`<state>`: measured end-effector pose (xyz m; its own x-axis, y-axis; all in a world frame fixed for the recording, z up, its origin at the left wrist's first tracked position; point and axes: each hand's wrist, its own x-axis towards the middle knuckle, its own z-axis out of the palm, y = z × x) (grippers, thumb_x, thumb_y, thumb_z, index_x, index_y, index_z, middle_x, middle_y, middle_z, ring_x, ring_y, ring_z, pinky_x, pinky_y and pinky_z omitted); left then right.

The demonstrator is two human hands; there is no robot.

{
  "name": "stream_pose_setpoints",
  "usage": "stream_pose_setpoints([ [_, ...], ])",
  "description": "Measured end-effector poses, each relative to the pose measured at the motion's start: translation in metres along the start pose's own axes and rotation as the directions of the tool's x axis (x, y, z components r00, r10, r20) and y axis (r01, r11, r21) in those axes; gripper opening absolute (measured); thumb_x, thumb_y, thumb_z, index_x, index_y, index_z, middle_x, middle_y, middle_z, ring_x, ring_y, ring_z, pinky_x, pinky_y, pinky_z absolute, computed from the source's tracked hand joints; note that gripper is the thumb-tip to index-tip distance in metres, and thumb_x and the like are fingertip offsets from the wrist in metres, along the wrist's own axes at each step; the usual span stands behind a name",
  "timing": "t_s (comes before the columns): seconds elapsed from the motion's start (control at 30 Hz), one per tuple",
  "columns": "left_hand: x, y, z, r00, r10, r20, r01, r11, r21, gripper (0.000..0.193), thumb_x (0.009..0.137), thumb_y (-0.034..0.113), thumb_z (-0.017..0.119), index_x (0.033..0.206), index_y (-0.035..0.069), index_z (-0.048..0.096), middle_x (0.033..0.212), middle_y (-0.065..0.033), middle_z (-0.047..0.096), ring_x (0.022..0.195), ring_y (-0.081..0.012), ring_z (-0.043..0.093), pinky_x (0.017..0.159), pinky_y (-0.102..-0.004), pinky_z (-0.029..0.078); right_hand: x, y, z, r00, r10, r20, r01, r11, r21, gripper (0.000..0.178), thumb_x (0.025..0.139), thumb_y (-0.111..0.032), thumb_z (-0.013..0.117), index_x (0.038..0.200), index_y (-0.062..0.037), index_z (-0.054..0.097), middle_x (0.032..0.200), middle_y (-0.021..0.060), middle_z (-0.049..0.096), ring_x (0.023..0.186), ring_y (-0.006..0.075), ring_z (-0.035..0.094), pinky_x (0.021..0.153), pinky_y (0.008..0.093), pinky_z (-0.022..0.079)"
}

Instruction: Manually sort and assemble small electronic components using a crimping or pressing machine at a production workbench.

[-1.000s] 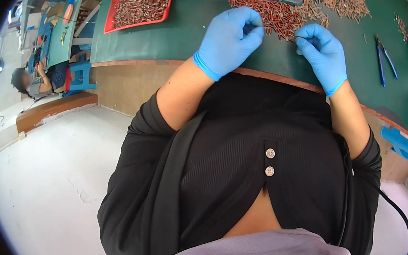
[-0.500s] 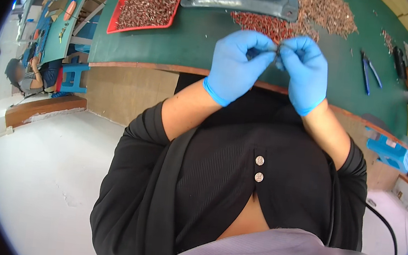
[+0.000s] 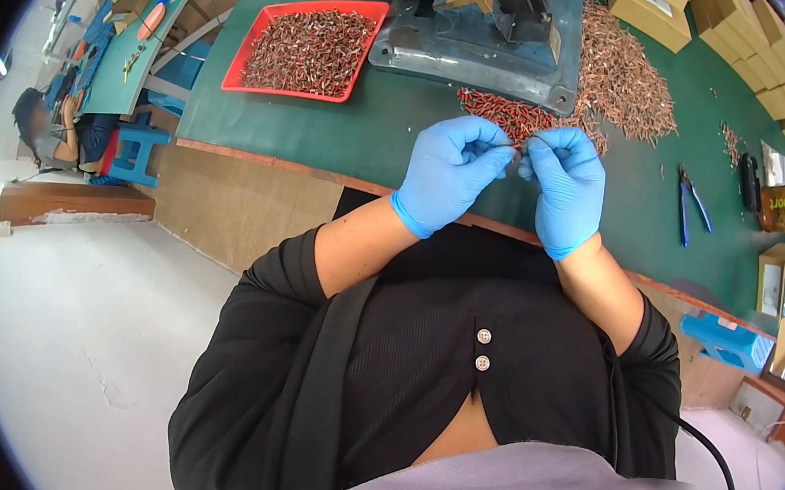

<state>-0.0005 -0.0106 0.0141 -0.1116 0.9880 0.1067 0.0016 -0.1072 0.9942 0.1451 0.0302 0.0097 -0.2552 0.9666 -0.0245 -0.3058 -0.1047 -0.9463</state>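
My left hand [image 3: 449,176] and my right hand [image 3: 568,195], both in blue gloves, meet above the near edge of the green table [image 3: 290,129]. Thumb and forefinger are pinched on each, with the fingertips almost touching. A tiny reddish bit shows between them, too small to name; which hand grips it I cannot tell. Right behind the fingertips lies a pile of small red-and-metal pieces [image 3: 505,113]. A larger heap of copper-coloured pieces [image 3: 629,83] spreads behind and to the right.
A red tray [image 3: 284,93] of small metal pieces stands left of a heavy grey-blue machine [image 3: 474,62]. Blue-handled pliers [image 3: 685,207] lie at right, with cardboard boxes [image 3: 758,44] beyond. A blue stool [image 3: 727,341] stands under the table edge. Another person [image 3: 46,127] sits far left.
The whole view has shifted, so more of the machine and the boxes shows at the top. Both hands appear lower in the picture, still pinched together at the fingertips.
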Motion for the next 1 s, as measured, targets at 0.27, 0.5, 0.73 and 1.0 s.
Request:
stream_pose_setpoints([
  [0.27,0.087,0.015,-0.027,0.919,0.347,-0.185,-0.300,0.923,0.242,0.007,0.081,0.006,0.066,0.084,0.000,0.064,0.069,-0.0027,0.057,0.061,-0.0075,0.052,0.057,-0.0237,0.044,0.069,-0.019,0.003,0.987,-0.159,0.018,0.159,0.961,-0.228,0.006,0.089,-0.005,0.058,0.094,-0.0009,0.057,0.080,0.0020,0.058,0.069,0.0079,0.053,0.066,0.0213,0.045],
  [0.5,0.178,0.035,-0.026,0.619,0.748,-0.239,-0.491,0.606,0.626,0.005,0.075,0.001,0.067,0.078,0.002,0.064,0.069,-0.0134,0.058,0.064,-0.0292,0.059,0.059,-0.0349,0.046,0.170,-0.018,0.031,0.882,-0.465,-0.076,0.390,0.812,-0.434,0.016,0.084,-0.011,0.067,0.094,0.0003,0.064,0.083,0.0008,0.063,0.073,0.0069,0.056,0.067,0.0209,0.046],
  [0.73,0.216,0.010,-0.035,0.577,0.774,-0.259,-0.508,0.589,0.628,0.005,0.075,0.001,0.067,0.078,0.002,0.063,0.068,-0.0129,0.058,0.062,-0.0288,0.059,0.058,-0.0349,0.046,0.232,0.000,0.052,0.819,-0.559,-0.130,0.454,0.769,-0.451,0.018,0.079,-0.014,0.071,0.087,0.0007,0.066,0.078,0.0026,0.065,0.071,0.0063,0.056,0.066,0.0217,0.046],
  [1.0,0.258,-0.015,-0.044,0.198,0.966,-0.167,-0.791,0.258,0.555,0.006,0.073,-0.001,0.068,0.077,0.002,0.063,0.069,-0.0133,0.059,0.060,-0.0276,0.059,0.057,-0.0343,0.046,0.239,0.000,0.065,0.830,-0.524,-0.189,0.394,0.792,-0.466,0.009,0.080,-0.003,0.066,0.077,-0.0007,0.058,0.069,0.0026,0.059,0.062,0.0083,0.054,0.060,0.0229,0.046],
])
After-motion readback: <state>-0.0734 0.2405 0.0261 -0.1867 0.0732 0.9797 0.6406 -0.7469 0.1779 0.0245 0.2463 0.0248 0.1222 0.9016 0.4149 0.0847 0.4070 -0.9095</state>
